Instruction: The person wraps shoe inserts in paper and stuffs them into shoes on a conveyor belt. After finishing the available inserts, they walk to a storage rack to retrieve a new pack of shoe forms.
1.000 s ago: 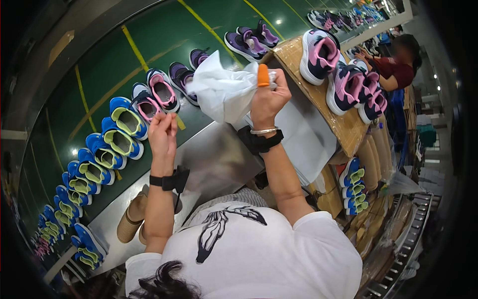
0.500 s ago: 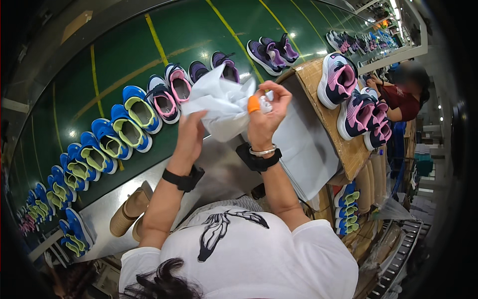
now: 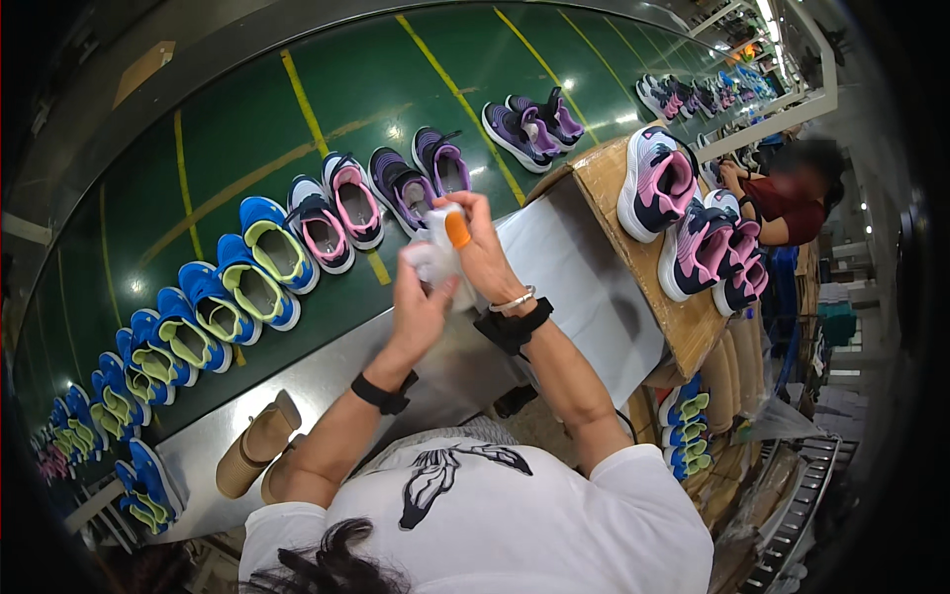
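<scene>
White paper: a crumpled wad of white tissue paper (image 3: 435,259) sits between both hands, above the near edge of the belt, just past the grey metal ledge (image 3: 465,366).
Left hand (image 3: 421,312): fingers curl shut around the lower part of the wad, at about 7 o'clock from it; a black band circles the wrist.
Right hand (image 3: 485,252): fingers close on the upper part of the wad, at about 2 o'clock from it; an orange finger cot (image 3: 456,229) covers one fingertip, pressed on the paper. A bangle and a black watch sit on this wrist.
Belt: a dark green conveyor belt (image 3: 396,89) with yellow lines curves from 8 o'clock to 1 o'clock across the view.
Shoes on belt: blue shoes with lime lining (image 3: 252,267) run toward 8 o'clock of the hands; pink-lined shoes (image 3: 351,203) lie at 10 o'clock; purple shoes (image 3: 421,173) lie just beyond the hands at 12 o'clock, with more purple pairs at 1 o'clock.
Cardboard shelf (image 3: 633,257): at 3 o'clock of the hands, brown, bearing navy and pink shoes (image 3: 658,183) stood close together.
White sheet (image 3: 584,287): a flat pale sheet lies on the ledge below the shelf, right of the right forearm.
Cardboard tubes (image 3: 257,455): tan rolls rest on the ledge at 7 o'clock, near the left elbow.
Other person (image 3: 792,203): in a dark red top, at 2 o'clock, well apart.
</scene>
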A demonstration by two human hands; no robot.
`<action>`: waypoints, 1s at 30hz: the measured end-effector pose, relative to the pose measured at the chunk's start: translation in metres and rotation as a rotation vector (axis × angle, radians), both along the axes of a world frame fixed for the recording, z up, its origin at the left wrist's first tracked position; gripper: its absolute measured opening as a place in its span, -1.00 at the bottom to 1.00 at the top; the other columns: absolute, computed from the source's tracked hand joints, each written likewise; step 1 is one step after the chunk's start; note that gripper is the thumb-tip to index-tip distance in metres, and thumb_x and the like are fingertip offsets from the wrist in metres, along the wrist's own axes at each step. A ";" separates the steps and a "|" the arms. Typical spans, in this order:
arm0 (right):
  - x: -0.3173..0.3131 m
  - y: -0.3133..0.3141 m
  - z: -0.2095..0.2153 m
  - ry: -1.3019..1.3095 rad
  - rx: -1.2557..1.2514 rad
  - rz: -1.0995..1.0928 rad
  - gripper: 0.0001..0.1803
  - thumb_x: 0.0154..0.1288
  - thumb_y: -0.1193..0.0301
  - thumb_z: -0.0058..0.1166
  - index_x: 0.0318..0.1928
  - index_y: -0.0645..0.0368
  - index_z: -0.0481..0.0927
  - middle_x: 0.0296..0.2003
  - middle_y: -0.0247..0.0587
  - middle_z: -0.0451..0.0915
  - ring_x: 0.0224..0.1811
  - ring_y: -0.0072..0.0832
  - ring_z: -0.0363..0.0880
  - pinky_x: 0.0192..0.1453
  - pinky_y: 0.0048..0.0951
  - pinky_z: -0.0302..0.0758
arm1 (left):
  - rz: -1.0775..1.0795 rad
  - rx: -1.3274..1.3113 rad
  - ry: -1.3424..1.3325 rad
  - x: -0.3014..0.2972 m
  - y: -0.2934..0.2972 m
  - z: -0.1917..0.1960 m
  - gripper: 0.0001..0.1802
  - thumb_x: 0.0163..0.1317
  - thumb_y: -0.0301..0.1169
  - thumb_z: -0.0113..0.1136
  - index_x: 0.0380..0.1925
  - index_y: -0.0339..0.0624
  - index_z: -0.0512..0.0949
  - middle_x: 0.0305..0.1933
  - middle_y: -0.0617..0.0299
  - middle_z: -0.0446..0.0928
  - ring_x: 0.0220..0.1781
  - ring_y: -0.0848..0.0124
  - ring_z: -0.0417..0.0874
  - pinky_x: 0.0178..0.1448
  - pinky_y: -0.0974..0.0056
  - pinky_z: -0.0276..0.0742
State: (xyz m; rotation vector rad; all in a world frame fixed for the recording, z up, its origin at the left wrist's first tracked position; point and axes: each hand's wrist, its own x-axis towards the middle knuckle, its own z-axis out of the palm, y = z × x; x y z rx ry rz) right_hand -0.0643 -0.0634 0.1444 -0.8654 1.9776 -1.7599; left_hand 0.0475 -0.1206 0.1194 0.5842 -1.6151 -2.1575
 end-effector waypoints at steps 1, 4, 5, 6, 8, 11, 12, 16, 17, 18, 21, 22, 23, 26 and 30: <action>0.002 0.001 -0.002 -0.134 -0.053 0.085 -0.41 0.18 0.30 0.22 0.09 0.33 0.26 -0.06 -0.01 0.45 -0.06 -0.32 0.50 0.06 -0.34 0.41 | 0.001 0.001 0.005 -0.006 -0.009 -0.001 -0.42 0.11 -0.59 0.20 0.13 -0.27 0.20 0.07 0.14 0.37 0.06 0.39 0.44 0.11 0.30 0.40; -0.007 0.010 0.008 0.302 0.248 0.171 -0.28 0.09 0.33 0.27 0.21 0.28 0.22 -0.05 0.10 0.50 0.07 -0.22 0.50 0.06 -0.30 0.44 | 0.118 0.492 0.217 -0.035 -0.035 0.010 -0.54 0.14 -0.54 0.22 0.02 -0.24 0.28 -0.06 0.21 0.42 -0.03 0.42 0.47 0.09 0.34 0.41; -0.009 0.009 0.008 0.232 0.266 0.097 -0.30 0.07 0.36 0.26 0.19 0.28 0.23 -0.13 0.09 0.54 -0.04 -0.18 0.58 -0.01 -0.28 0.48 | 0.117 0.501 0.218 -0.044 -0.041 0.006 -0.54 0.14 -0.54 0.22 0.02 -0.24 0.28 -0.06 0.21 0.42 -0.03 0.42 0.47 0.09 0.34 0.41; -0.021 0.010 0.006 0.239 0.274 0.095 -0.30 0.07 0.36 0.26 0.19 0.28 0.23 -0.13 0.09 0.54 -0.04 -0.18 0.58 -0.01 -0.28 0.48 | 0.032 0.338 0.187 -0.056 -0.051 0.005 -0.54 0.11 -0.56 0.21 0.01 -0.25 0.28 -0.06 0.21 0.42 -0.02 0.41 0.47 0.10 0.34 0.41; -0.056 0.010 -0.002 0.435 0.444 0.031 -0.34 -0.01 0.36 0.29 0.09 0.30 0.29 -0.26 0.10 0.59 -0.17 -0.04 0.62 -0.12 -0.20 0.52 | 0.011 -0.039 0.167 -0.087 -0.079 -0.022 -0.52 0.01 -0.64 0.17 -0.02 -0.26 0.30 -0.06 0.18 0.41 -0.01 0.38 0.47 0.13 0.31 0.40; -0.101 0.004 -0.007 0.550 1.011 0.111 -0.46 -0.04 0.44 0.24 -0.08 0.38 0.27 -0.35 0.23 0.60 -0.25 0.14 0.59 -0.17 -0.08 0.54 | 0.180 -0.343 0.035 -0.139 -0.121 -0.069 -0.51 0.00 -0.63 0.09 0.03 -0.31 0.35 0.02 0.06 0.45 0.10 0.27 0.48 0.18 0.27 0.40; -0.112 -0.003 -0.012 0.555 1.023 0.110 -0.46 -0.04 0.44 0.24 -0.08 0.38 0.27 -0.35 0.23 0.60 -0.25 0.14 0.59 -0.17 -0.08 0.54 | 0.115 -0.496 -0.052 -0.154 -0.122 -0.071 -0.50 -0.01 -0.58 0.12 0.03 -0.34 0.36 0.03 0.01 0.46 0.10 0.23 0.50 0.19 0.24 0.40; -0.155 -0.057 -0.064 0.668 1.194 0.223 -0.48 -0.08 0.46 0.21 -0.15 0.39 0.24 -0.37 0.30 0.57 -0.25 0.14 0.58 -0.14 -0.03 0.54 | -0.055 -0.829 -0.249 -0.198 -0.116 -0.100 -0.55 -0.02 -0.46 0.16 -0.06 -0.35 0.43 -0.03 -0.10 0.47 0.07 0.00 0.48 0.15 0.10 0.41; -0.164 -0.063 -0.076 0.725 1.182 0.231 -0.47 -0.09 0.46 0.21 -0.14 0.40 0.24 -0.37 0.31 0.57 -0.25 0.15 0.58 -0.13 -0.03 0.54 | -0.054 -0.920 -0.262 -0.202 -0.112 -0.102 -0.60 0.00 -0.47 0.15 -0.10 -0.34 0.44 -0.06 -0.09 0.47 0.04 0.00 0.48 0.11 0.08 0.43; -0.164 -0.073 -0.073 0.687 1.169 0.234 -0.42 -0.09 0.44 0.23 -0.12 0.46 0.22 -0.37 0.31 0.57 -0.26 0.15 0.59 -0.13 -0.07 0.56 | -0.054 -0.914 -0.275 -0.201 -0.118 -0.106 -0.60 0.00 -0.47 0.15 -0.10 -0.34 0.44 -0.06 -0.09 0.47 0.04 0.00 0.48 0.11 0.08 0.43; -0.180 -0.070 -0.026 0.139 1.115 0.439 -0.34 -0.16 0.34 0.36 -0.10 0.44 0.31 -0.35 0.24 0.59 -0.27 0.05 0.62 -0.14 -0.13 0.57 | 0.031 -0.856 -0.228 -0.195 -0.125 -0.115 -0.70 0.02 -0.52 0.11 -0.18 -0.33 0.46 -0.14 -0.07 0.46 -0.03 0.00 0.49 0.06 0.05 0.43; -0.192 -0.065 -0.052 0.326 1.106 0.437 -0.33 -0.23 0.32 0.42 -0.11 0.38 0.38 -0.36 0.18 0.60 -0.29 -0.01 0.63 -0.17 -0.15 0.58 | 0.063 -0.856 -0.199 -0.195 -0.123 -0.116 -0.72 0.01 -0.54 0.09 -0.21 -0.33 0.46 -0.16 -0.07 0.45 -0.05 -0.01 0.49 0.05 0.04 0.43; -0.193 -0.067 -0.065 0.326 1.114 0.447 -0.33 -0.23 0.32 0.42 -0.11 0.38 0.38 -0.36 0.18 0.60 -0.29 -0.01 0.63 -0.17 -0.15 0.58 | 0.097 -0.858 -0.168 -0.197 -0.123 -0.116 -0.75 0.00 -0.56 0.07 -0.24 -0.33 0.46 -0.18 -0.07 0.45 -0.07 -0.01 0.48 0.04 0.04 0.43; -0.191 -0.078 -0.107 0.970 1.186 0.204 -0.51 -0.11 0.46 0.26 -0.10 0.28 0.44 -0.44 0.06 0.62 -0.35 -0.02 0.63 -0.28 -0.13 0.57 | 0.133 -0.860 -0.180 -0.201 -0.122 -0.119 -0.72 -0.04 -0.57 0.10 -0.24 -0.33 0.47 -0.21 -0.07 0.46 -0.09 -0.01 0.47 0.04 0.05 0.40; -0.211 -0.069 -0.117 1.096 1.181 0.212 -0.87 -0.08 0.43 0.16 -0.42 0.10 0.61 -0.49 -0.04 0.62 -0.40 -0.12 0.64 -0.35 -0.13 0.57 | 0.156 -0.845 -0.155 -0.210 -0.111 -0.120 -0.73 -0.03 -0.54 0.12 -0.25 -0.34 0.47 -0.19 -0.06 0.46 -0.08 0.02 0.45 0.06 0.07 0.38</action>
